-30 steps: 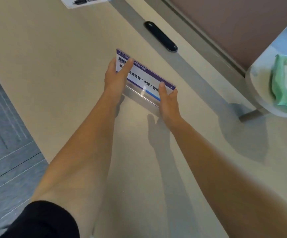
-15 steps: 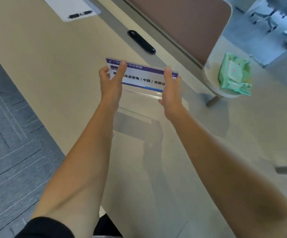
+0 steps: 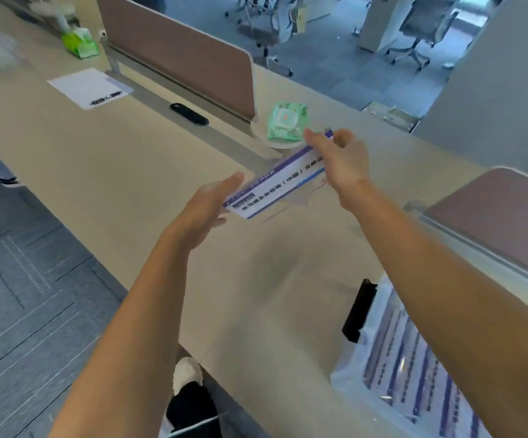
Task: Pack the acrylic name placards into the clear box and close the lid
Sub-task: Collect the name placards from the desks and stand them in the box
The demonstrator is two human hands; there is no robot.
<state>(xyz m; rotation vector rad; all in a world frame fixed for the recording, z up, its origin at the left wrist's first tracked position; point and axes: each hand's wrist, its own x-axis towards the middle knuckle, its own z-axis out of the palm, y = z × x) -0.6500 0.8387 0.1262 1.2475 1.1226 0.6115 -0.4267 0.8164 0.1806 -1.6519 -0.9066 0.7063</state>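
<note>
Placard tilted above desk, hands at ends.

Acrylic name placard: clear plastic with a white insert, purple band along the top edge, blue line below, dark printed characters, blurred. Held above the desk, tilted, its long axis running from 8 o'clock up to 2 o'clock.

Clear box: at 5 o'clock, partly hidden, black latch on its near-left side. Inside stand rows of like placards with purple-edged inserts.
</note>
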